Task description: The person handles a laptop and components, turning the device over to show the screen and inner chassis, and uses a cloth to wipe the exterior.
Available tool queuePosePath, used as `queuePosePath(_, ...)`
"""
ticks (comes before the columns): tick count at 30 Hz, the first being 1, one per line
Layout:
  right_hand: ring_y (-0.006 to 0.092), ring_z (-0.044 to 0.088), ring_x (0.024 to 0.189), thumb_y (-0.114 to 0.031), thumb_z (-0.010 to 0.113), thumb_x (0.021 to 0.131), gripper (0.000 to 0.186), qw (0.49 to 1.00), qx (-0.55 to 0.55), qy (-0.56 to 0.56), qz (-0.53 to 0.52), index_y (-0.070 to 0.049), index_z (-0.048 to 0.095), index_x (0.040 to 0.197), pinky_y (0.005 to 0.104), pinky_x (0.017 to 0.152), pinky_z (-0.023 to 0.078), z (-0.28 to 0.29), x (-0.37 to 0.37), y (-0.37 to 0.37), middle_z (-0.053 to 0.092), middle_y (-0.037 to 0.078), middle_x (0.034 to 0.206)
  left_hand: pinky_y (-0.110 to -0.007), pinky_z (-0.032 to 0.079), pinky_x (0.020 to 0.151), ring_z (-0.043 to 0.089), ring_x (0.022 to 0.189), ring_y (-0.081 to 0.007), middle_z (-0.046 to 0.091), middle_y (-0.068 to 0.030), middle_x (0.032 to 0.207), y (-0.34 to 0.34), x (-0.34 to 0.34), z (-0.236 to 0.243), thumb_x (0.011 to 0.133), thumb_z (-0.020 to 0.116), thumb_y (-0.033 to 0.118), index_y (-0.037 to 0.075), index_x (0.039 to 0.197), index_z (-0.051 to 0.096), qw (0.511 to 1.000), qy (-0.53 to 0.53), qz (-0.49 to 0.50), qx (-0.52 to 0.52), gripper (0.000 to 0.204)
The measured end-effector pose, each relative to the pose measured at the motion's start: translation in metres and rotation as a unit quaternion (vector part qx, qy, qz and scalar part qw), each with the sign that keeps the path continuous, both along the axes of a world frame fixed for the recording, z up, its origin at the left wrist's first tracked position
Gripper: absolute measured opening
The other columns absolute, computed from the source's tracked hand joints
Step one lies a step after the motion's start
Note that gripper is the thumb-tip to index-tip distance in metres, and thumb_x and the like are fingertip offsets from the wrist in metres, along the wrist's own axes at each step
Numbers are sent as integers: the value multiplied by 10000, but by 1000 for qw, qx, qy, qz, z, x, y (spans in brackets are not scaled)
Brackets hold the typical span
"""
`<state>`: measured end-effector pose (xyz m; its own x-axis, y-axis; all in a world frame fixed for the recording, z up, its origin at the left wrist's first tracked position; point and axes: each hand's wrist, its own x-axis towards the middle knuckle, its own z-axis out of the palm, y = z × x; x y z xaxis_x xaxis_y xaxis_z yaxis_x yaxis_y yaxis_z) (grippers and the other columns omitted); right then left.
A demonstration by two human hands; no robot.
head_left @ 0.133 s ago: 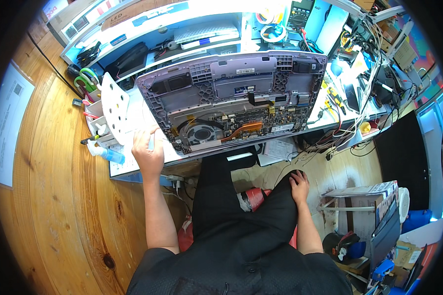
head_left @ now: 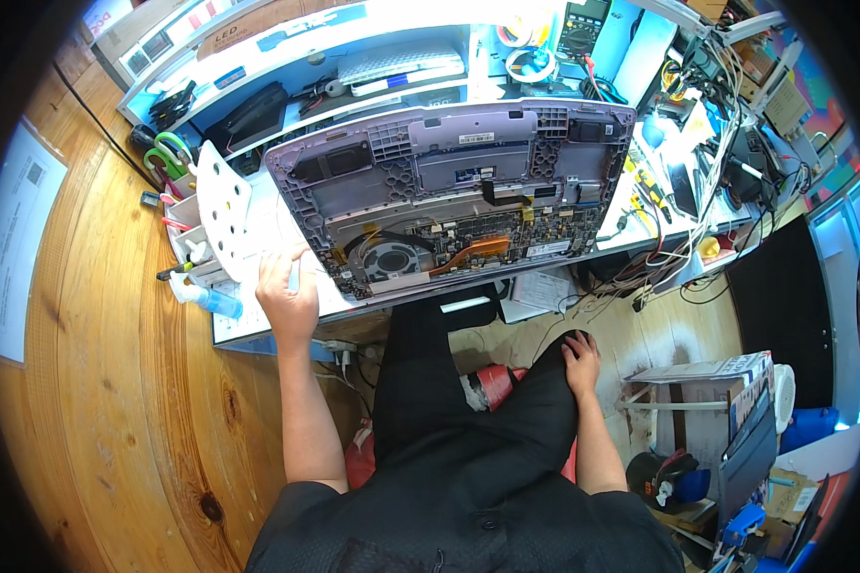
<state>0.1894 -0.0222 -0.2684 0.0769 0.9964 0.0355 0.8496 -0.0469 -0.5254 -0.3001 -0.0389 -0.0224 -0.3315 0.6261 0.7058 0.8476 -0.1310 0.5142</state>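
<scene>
Laptop (head_left: 449, 196), opened up with its innards showing, lies on the bench (head_left: 268, 320) with its long axis running left to right, tilted a little so the right end sits farther away. Its fan (head_left: 389, 260) and circuit board (head_left: 506, 234) face the near edge; the speaker grilles and a small white label strip lie along the far edge.

Left hand (head_left: 285, 291) rests palm down on the bench, fingers loosely spread and gripping nothing, its fingertips touching the laptop's near-left corner. Right hand (head_left: 580, 361) lies flat on the person's right knee, well apart from the bench, fingers relaxed and empty.

Just left of the left hand lies a clear bottle (head_left: 205, 298) with blue liquid, on its side. Beyond it stands a white perforated rack (head_left: 222, 205), and green-handled scissors (head_left: 170, 153) sit at the far-left corner.

On the far shelf are a white rectangular pad (head_left: 401, 65), a black pouch (head_left: 248, 116) to its left, and a dark multimeter (head_left: 583, 27) toward the right. A long brown sign (head_left: 248, 29) with light lettering leans at the far-left. A white sheet (head_left: 14, 239) with a small dark square lies on the wooden floor at the left. Right of the person's knee, a white box (head_left: 712, 372) with coloured print sits near the floor.
</scene>
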Motion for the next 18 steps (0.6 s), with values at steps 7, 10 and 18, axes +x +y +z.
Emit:
queuePosePath(7,334,408,1359,-292,633,886,281,1000,-2,-2,-1,-130,736,1091,476,1114,302,1,-1,0,589,72,1355,-377,486,859,643,903,-300,705,-135,923,0,0,1,791,624,-17,0,924,697,1000,0,0,-3,152)
queuePosePath(10,332,406,1361,-295,633,888,282,1000,-1,2,-2,-131,735,1092,476,1116,300,0,-1,0,587,72,1357,-375,488,853,642,903,-299,704,-135,923,0,1,2,790,620,-20,-1,924,696,1000,-2,-2,-1,156)
queuePosePath(18,330,402,1365,-294,630,893,281,1000,1,4,-2,-134,732,1100,477,1120,293,-2,1,0,583,71,1362,-376,487,860,644,906,-300,704,-131,921,0,1,1,797,619,-21,3,919,695,1000,5,-2,2,146)
